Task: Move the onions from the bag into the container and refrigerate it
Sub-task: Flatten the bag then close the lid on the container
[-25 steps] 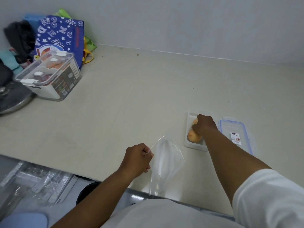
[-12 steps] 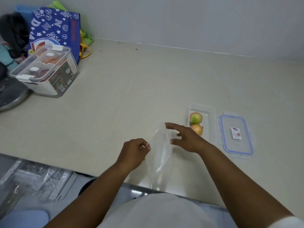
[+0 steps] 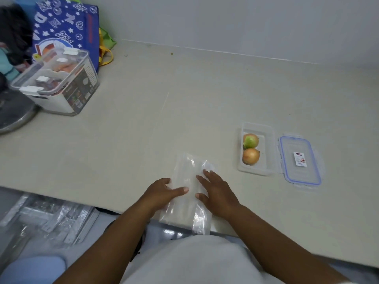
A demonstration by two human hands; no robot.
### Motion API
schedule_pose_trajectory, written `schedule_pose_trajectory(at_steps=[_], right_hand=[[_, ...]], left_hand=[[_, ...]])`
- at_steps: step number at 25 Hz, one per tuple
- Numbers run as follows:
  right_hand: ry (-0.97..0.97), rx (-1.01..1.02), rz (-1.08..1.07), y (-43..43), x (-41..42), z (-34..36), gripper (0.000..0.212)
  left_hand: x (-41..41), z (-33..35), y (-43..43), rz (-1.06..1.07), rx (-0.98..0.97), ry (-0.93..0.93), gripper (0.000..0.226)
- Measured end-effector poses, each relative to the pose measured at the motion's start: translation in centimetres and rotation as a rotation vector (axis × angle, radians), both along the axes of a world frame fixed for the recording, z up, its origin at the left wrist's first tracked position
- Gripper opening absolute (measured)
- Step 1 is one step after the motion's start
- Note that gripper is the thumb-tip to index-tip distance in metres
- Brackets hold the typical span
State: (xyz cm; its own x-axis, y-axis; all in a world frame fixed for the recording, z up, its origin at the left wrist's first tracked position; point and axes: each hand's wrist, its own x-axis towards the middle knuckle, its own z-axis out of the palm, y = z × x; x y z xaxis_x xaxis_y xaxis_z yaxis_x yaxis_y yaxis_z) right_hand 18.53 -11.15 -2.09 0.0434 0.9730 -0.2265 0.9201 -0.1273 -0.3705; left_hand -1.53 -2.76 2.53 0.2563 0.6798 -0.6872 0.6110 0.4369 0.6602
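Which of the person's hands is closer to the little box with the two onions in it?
The right hand. It rests on the clear bag, just left of and nearer than the container. The left hand lies on the bag's far side, farther away.

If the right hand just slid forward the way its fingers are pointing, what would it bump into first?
The right hand lies flat on the empty plastic bag, fingers pointing ahead and slightly left. Past the bag's far edge, only bare counter shows up to the wall. The container with the onions sits off to the right, likely missed.
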Motion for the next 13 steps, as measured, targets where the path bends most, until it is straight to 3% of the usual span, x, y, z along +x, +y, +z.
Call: schedule_pose_trajectory(at_steps=[5,9,11,13], right_hand=[[-0.006,0.139,0.019,-1.3,-1.0,0.0,0.062],[-0.056,0.308,0.107,-4.8,-1.4,-1.3,0.061],[-0.111,0.196,0.166,-5.8,-1.6,-2.2,0.075],[-0.174,0.078,0.183,-5.6,-1.8,-2.8,0.087]], left_hand=[[-1.0,-3.3,0.7,0.106,0.213,0.098,0.035],[-1.2,-4.1,0.8,0.143,0.280,0.101,0.041],[-1.4,-4.0,0.2,0.052,0.492,0.141,0.054],[-2.0,-4.2,-0.5,-0.190,0.839,0.176,0.061]])
